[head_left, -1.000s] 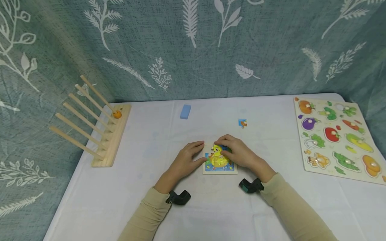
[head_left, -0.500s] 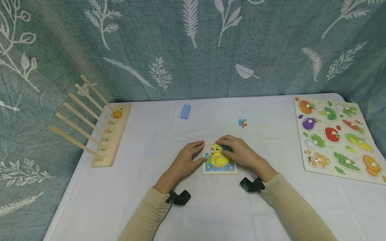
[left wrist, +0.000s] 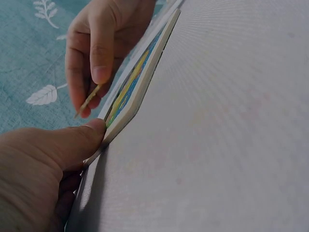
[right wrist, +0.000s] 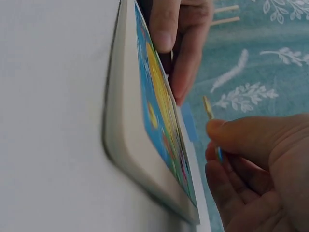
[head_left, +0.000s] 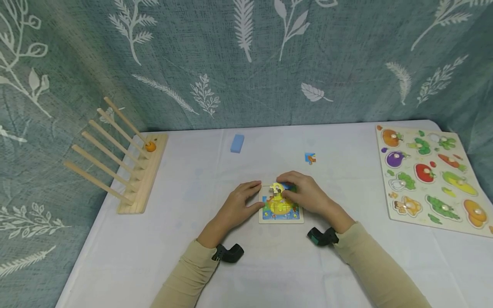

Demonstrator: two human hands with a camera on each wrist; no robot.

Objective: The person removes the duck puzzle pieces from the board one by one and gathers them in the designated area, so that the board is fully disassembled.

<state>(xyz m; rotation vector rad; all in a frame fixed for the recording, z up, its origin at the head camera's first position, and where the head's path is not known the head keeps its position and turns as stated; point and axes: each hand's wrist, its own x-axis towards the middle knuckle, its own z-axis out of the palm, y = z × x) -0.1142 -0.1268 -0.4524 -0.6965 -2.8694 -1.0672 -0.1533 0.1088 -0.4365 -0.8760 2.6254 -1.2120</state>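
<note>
A small wooden jigsaw puzzle board (head_left: 281, 221) with a yellow duck picture lies on the white tabletop, before the person. My left hand (head_left: 239, 206) holds its left side, the thumb on the near part of that edge and the fingers at the far left corner. Between thumb and fingers my right hand (head_left: 307, 194) pinches a yellow puzzle piece (head_left: 277, 187) with the duck's head. In the left wrist view this piece (left wrist: 88, 100) is raised off the board and tilted. Part of the board's upper right is hidden under the right hand.
Behind the board lie a loose blue and brown puzzle piece (head_left: 310, 158) and a blue block (head_left: 237, 143). A wooden peg stand (head_left: 143, 188) with an orange bead (head_left: 150, 146) is at left. A vegetable peg puzzle (head_left: 435, 177) lies at right.
The duck-head piece, nearly flat over the board before, is now tipped up in my right hand, which has shifted slightly right. My left hand stays in place.
</note>
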